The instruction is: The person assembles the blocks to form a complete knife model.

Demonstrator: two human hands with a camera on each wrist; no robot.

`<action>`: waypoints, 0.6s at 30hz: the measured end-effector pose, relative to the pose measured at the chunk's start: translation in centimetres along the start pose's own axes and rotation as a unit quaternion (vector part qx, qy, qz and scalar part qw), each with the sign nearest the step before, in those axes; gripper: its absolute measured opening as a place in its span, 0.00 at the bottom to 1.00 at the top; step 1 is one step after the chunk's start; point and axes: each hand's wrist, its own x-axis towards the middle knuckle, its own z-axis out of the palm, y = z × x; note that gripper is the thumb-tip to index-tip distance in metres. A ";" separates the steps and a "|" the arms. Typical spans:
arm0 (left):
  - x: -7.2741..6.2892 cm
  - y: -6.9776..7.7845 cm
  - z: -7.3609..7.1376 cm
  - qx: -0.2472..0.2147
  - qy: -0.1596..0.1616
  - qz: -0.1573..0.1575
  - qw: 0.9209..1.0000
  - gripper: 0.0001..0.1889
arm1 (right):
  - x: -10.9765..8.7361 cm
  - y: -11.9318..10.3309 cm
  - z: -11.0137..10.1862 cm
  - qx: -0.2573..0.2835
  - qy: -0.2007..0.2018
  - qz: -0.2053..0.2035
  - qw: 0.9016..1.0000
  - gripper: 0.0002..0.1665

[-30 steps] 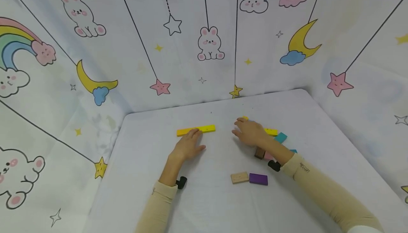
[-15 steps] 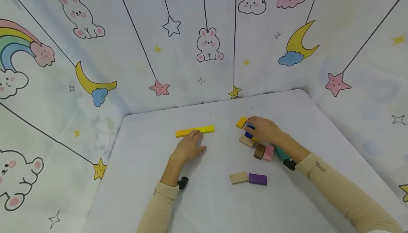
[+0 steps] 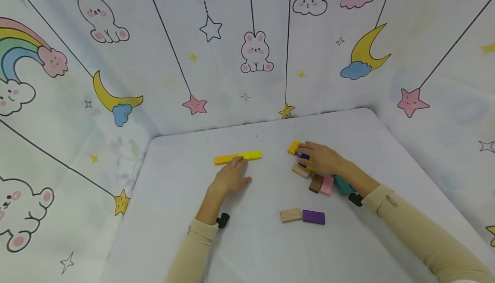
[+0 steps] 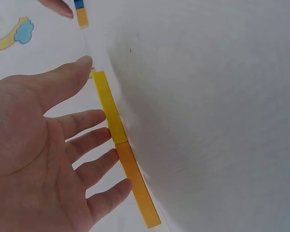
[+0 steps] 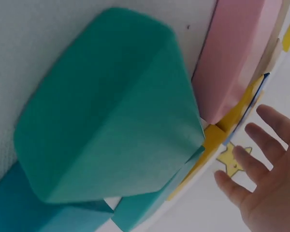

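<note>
Over the pile (image 3: 316, 183) — right hand (image 3: 324, 158): shifted to blue block (image 3: 304, 159), spread; likely selecting.
Left hand (image 3: 230, 177): spread against yellow block (image 3: 252, 155).

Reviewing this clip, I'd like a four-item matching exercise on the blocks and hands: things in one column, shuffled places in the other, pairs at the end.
Column one
1. Purple block
2. Left hand
3. Pink block
4. Right hand

Column two
A. Beside the brown block
B. Fingers over a dark blue block
C. Next to a natural wood block, on the side of the table nearer the person
D. Fingertips along the yellow block and orange block, set end to end

Pairs: 1-C, 2-D, 3-A, 4-B
</note>
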 end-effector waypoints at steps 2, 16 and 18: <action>-0.3 0.2 -0.3 -0.001 0.001 0.001 1.000 0.38 | 0.1 0.1 0.3 -0.003 -0.001 -0.008 1.000 0.34; -0.3 0.2 -0.4 0.004 0.002 0.006 1.000 0.37 | 0.8 -1.2 0.6 -0.036 0.016 -0.019 0.999 0.37; -0.2 0.1 -0.3 0.008 0.001 0.007 1.000 0.37 | 0.9 -1.5 0.7 -0.039 0.016 -0.019 0.999 0.39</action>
